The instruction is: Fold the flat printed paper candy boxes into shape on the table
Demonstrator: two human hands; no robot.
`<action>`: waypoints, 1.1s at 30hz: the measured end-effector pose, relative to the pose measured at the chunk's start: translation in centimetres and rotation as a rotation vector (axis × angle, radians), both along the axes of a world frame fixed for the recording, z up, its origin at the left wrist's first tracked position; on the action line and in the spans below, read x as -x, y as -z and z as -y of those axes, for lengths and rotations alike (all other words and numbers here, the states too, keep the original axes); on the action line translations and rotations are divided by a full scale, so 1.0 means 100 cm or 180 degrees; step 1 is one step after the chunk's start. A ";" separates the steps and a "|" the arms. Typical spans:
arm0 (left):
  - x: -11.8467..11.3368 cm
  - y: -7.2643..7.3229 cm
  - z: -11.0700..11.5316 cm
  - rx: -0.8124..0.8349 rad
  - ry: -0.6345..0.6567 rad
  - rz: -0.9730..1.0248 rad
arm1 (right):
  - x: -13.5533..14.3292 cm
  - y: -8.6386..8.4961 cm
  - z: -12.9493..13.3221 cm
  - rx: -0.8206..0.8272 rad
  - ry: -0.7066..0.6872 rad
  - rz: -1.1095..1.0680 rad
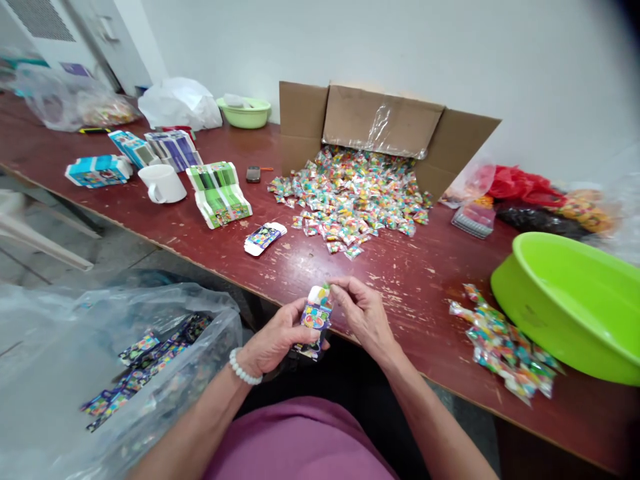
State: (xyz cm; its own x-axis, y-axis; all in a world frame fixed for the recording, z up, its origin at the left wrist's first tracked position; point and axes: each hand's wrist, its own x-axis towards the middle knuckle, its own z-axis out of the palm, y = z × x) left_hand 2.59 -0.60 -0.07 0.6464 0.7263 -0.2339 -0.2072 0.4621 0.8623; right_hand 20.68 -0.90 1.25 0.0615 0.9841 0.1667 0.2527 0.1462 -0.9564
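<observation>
Left hand (pixel 280 339): fingers wrapped around the small printed box (pixel 316 319), held at the worktop's (pixel 425 300) front edge; right hand (pixel 363 310): thumb and forefinger pinched on a wrapped candy (pixel 326 289) at the box's open top; candy pile (pixel 357 193) extends from the carton (pixel 383 120) near the rear edge.

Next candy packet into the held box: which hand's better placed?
Probably the right hand: it's at the top of the small box, and the loose candy packets by the green basin lie on its side. The left hand grips the box.
</observation>
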 end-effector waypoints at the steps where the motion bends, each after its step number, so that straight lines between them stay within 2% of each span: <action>1: -0.001 -0.001 0.000 -0.0067 0.0004 -0.0053 | 0.000 -0.003 0.000 -0.0047 -0.0002 0.0147; 4: -0.003 -0.003 -0.001 -0.0202 -0.0077 -0.0126 | 0.002 -0.009 0.003 -0.0211 -0.0181 0.0474; 6: -0.005 -0.004 -0.002 -0.0243 -0.0236 -0.0063 | 0.004 -0.013 0.006 -0.0254 -0.0344 0.0402; 8: -0.006 -0.005 -0.003 -0.0161 -0.0408 0.0038 | 0.005 -0.014 0.008 -0.0101 -0.0301 0.0014; 12: -0.006 -0.009 -0.005 0.0414 -0.0521 0.0279 | 0.006 -0.008 0.007 0.0597 0.0057 -0.1049; 16: -0.009 -0.012 -0.003 0.0458 -0.0699 0.0227 | 0.008 -0.002 0.006 0.1108 -0.0518 -0.1650; 18: -0.012 -0.011 0.000 0.0266 -0.0859 0.0084 | 0.011 -0.001 0.007 0.1049 -0.0719 -0.1598; 21: -0.016 -0.010 0.004 0.0050 -0.1038 -0.0003 | 0.015 -0.002 0.009 0.0734 -0.0656 -0.1147; 24: -0.016 -0.011 0.005 0.0368 -0.0968 0.0164 | 0.015 -0.001 0.010 0.0424 -0.0465 -0.0706; 28: -0.013 -0.018 0.001 0.0997 -0.0582 0.0436 | 0.009 -0.003 0.011 0.0053 -0.0770 -0.0308; 31: -0.013 -0.020 -0.001 0.1033 -0.0658 0.0402 | 0.007 -0.004 0.011 -0.0010 -0.0946 -0.0316; 33: -0.015 -0.018 0.001 0.0895 -0.0755 0.0262 | 0.009 -0.003 0.010 0.0222 -0.0858 -0.0569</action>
State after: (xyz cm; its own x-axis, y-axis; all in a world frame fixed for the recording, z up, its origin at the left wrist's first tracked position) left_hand 4.13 -0.65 1.76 0.4927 0.7729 -0.3998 -0.4002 0.6092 0.6846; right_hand 19.83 -1.95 1.59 -0.1804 0.9776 0.1085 0.0410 0.1177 -0.9922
